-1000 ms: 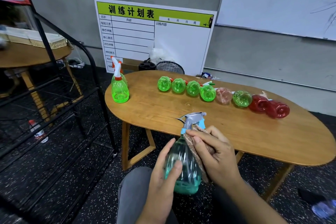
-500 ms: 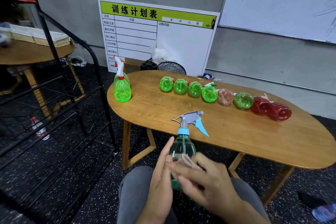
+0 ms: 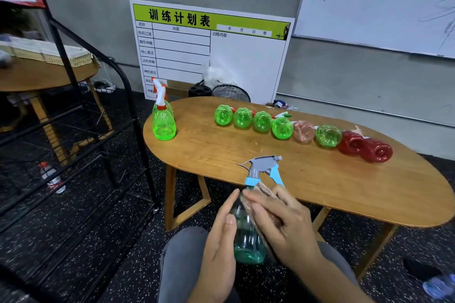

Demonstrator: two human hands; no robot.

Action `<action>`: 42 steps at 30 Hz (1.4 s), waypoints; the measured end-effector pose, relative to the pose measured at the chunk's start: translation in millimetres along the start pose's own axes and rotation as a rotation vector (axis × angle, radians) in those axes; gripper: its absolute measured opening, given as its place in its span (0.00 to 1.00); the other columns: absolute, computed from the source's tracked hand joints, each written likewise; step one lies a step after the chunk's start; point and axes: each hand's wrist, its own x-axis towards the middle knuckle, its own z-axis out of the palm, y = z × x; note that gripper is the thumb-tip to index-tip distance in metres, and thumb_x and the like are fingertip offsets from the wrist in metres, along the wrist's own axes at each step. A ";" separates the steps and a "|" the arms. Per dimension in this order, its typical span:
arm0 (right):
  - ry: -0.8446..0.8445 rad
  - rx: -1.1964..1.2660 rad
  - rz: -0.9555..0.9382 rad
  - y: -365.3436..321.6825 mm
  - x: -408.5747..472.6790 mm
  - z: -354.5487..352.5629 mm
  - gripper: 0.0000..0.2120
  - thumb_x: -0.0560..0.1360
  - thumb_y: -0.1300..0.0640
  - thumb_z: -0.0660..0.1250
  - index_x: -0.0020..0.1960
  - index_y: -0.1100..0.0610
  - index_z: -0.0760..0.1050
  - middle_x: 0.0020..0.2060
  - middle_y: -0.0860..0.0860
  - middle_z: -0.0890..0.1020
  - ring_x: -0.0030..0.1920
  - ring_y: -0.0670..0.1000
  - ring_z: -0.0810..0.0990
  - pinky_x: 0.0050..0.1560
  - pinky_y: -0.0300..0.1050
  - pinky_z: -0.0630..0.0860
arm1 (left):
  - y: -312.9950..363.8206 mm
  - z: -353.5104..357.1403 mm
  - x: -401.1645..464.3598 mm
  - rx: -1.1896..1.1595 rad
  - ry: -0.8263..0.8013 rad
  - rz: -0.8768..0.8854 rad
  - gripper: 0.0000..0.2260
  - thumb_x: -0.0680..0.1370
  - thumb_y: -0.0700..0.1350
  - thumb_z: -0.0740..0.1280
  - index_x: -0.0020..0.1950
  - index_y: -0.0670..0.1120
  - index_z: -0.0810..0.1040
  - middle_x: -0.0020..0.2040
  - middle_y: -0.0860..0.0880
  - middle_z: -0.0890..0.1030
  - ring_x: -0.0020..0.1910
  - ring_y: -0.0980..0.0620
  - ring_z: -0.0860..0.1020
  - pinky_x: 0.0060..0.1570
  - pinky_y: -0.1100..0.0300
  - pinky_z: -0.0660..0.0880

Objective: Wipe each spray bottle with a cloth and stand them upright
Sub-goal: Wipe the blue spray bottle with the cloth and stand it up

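Observation:
A teal spray bottle (image 3: 246, 236) with a grey and blue trigger head stays upright over my lap, in front of the wooden table (image 3: 320, 194). My left hand (image 3: 219, 241) holds its left side, thumb on the front. My right hand (image 3: 283, 224) presses a brownish cloth (image 3: 262, 193) against the bottle's shoulder, just under the blue collar. One green spray bottle (image 3: 163, 125) stands upright at the table's left end. Several bottles lie in a row on their sides with bases facing me: green ones (image 3: 242, 118), a pink one (image 3: 304, 131) and two red ones (image 3: 376, 150).
A black metal rack (image 3: 118, 110) stands close to the table's left end. Behind it is a round wooden table (image 3: 37, 76), with a small water bottle (image 3: 53, 179) on the floor. A printed board (image 3: 209, 51) leans on the wall behind.
My right hand slid the cloth down the bottle's body, then back up to its shoulder. The left hand keeps its hold and the bottle stays over my lap.

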 end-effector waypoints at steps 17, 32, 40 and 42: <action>0.016 0.023 0.006 4.2 9.4 -0.6 0.13 0.83 0.46 0.64 0.63 0.44 0.84 0.43 0.44 0.76 0.38 0.44 0.77 0.35 0.35 0.73 | 0.5 -0.4 0.8 -0.014 0.012 -0.015 0.21 0.82 0.54 0.59 0.75 0.58 0.75 0.69 0.63 0.80 0.69 0.59 0.79 0.61 0.65 0.78; 0.030 0.048 0.044 13.9 15.2 -3.5 0.12 0.82 0.49 0.66 0.62 0.45 0.85 0.41 0.44 0.74 0.37 0.45 0.75 0.34 0.35 0.71 | 7.7 1.9 -2.8 0.020 -0.021 -0.039 0.22 0.82 0.56 0.58 0.75 0.58 0.74 0.69 0.61 0.81 0.69 0.57 0.79 0.62 0.63 0.78; 0.039 0.085 0.075 3.8 12.9 0.7 0.13 0.82 0.49 0.66 0.62 0.48 0.85 0.42 0.43 0.75 0.40 0.45 0.77 0.41 0.32 0.71 | 17.7 1.7 -3.6 -0.014 -0.022 -0.011 0.36 0.72 0.58 0.78 0.78 0.54 0.70 0.69 0.55 0.82 0.69 0.52 0.80 0.61 0.61 0.79; 0.037 0.101 0.075 0.5 8.7 2.0 0.13 0.82 0.50 0.67 0.63 0.47 0.85 0.43 0.42 0.75 0.40 0.44 0.78 0.42 0.32 0.71 | 18.1 0.7 -2.4 -0.073 -0.003 -0.013 0.33 0.73 0.52 0.77 0.77 0.57 0.71 0.68 0.52 0.83 0.68 0.50 0.81 0.61 0.57 0.80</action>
